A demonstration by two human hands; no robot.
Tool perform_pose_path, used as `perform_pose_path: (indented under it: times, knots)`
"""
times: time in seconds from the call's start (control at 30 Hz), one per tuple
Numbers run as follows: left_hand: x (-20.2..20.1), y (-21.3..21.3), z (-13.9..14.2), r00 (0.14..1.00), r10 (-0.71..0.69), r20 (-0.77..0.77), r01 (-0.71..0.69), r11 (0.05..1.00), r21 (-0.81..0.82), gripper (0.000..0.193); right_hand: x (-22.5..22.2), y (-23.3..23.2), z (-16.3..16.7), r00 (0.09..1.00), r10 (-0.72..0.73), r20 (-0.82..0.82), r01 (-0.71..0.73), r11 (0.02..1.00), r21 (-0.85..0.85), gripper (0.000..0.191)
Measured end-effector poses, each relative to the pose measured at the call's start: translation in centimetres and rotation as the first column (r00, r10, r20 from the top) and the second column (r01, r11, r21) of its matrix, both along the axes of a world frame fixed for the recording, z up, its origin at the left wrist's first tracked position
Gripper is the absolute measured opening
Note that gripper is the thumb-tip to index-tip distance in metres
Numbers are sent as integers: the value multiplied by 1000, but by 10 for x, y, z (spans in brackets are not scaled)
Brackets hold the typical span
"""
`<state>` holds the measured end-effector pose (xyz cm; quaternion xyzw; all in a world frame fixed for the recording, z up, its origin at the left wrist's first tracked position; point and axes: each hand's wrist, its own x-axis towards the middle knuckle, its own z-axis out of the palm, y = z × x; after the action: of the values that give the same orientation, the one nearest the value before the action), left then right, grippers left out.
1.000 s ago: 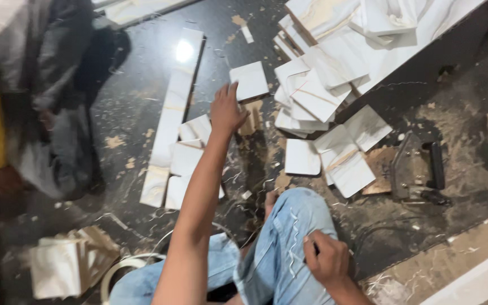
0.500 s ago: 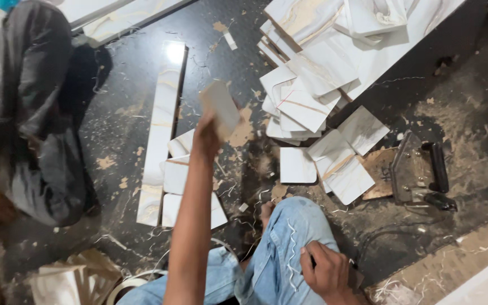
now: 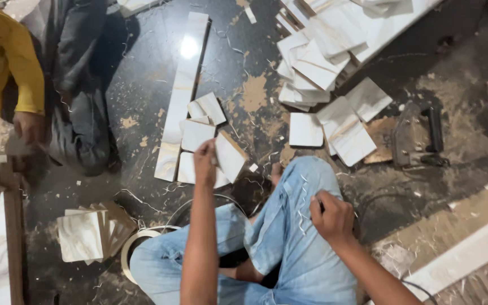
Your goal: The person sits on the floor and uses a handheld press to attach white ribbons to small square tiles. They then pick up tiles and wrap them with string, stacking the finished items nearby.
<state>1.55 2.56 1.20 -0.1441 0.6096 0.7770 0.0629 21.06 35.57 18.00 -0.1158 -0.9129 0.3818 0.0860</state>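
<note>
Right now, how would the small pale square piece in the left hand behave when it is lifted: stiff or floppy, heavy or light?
The pale square piece probably stays stiff: it keeps flat, straight edges while the left hand grips only one edge. It seems light, since few fingers carry it. Its thin, laminate-like look suggests corners might chip.

Light falls from overhead and is fairly dim and warm. A small white glare spot sits on the long pale marbled laminate strip (image 3: 181,96) lying on the glossy dark floor (image 3: 136,85), which shows soft reflections around it. Shadows are soft and pool under the blue-jeaned knee. The pale square laminate offcuts (image 3: 317,51) near the top edge look slightly washed out. Edges and corners are softer, with mild motion blur.
</note>
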Motion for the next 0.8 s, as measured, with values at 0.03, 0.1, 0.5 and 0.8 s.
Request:
perform_pose_path:
  times: [0.03, 0.1, 0.5, 0.8]
  knots:
    - [-3, -12, 4, 991, -47, -124, 18, 974, -224, 23, 3, 2, 2, 1000, 3, -28, -3, 1000, -11, 21]
    - [-10, -28, 14, 965, -78, -252, -81, 822, -564, 21, 4, 3, 5, 995, 2, -95, -4, 1000, -27, 19]
    - [-36, 214, 34, 671, -735, 97, 323, 173, -931, 72, -2, 16, 1, 998, 21, -56, -24, 998, -63, 24]
    - [-24, 261, 21, 527, -760, 381, 318, -239, -917, 100, -6, 26, -8, 997, 6, -78, -13, 996, -91, 21]
